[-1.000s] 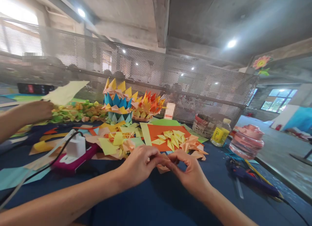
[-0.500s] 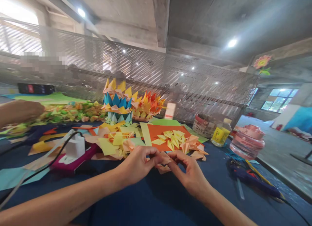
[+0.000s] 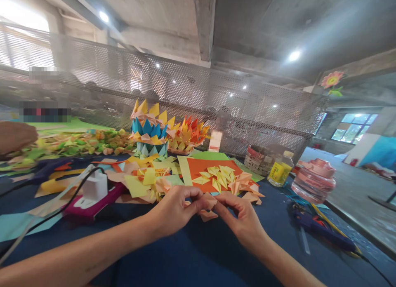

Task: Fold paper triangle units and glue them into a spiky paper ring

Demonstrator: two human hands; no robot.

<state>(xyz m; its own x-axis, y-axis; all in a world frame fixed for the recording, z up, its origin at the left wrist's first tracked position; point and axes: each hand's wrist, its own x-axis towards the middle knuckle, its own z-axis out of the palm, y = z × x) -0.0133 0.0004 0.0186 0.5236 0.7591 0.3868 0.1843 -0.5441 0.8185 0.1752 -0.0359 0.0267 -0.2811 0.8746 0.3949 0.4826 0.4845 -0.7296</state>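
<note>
My left hand pinches a small folded peach paper between thumb and fingers. From the other side, the thumb and index finger of my right hand close on the edge of that same folded paper. A second peach flap shows just below the fingertips; whether it is part of the same piece I cannot tell. Behind my hands, yellow folded paper pieces lie on an orange sheet. More peach folded pieces are heaped to their right.
Layered paper crowns, one blue and yellow, another orange, stand behind. A magenta power strip with a cable sits left. On the right are a yellow-labelled bottle, a pink bottle and a glue gun. Another person's hand is far left.
My hands stay nearly in place, and the folded paper between them has tilted slightly, showing more of its face. The other person's hand has moved left.
</note>
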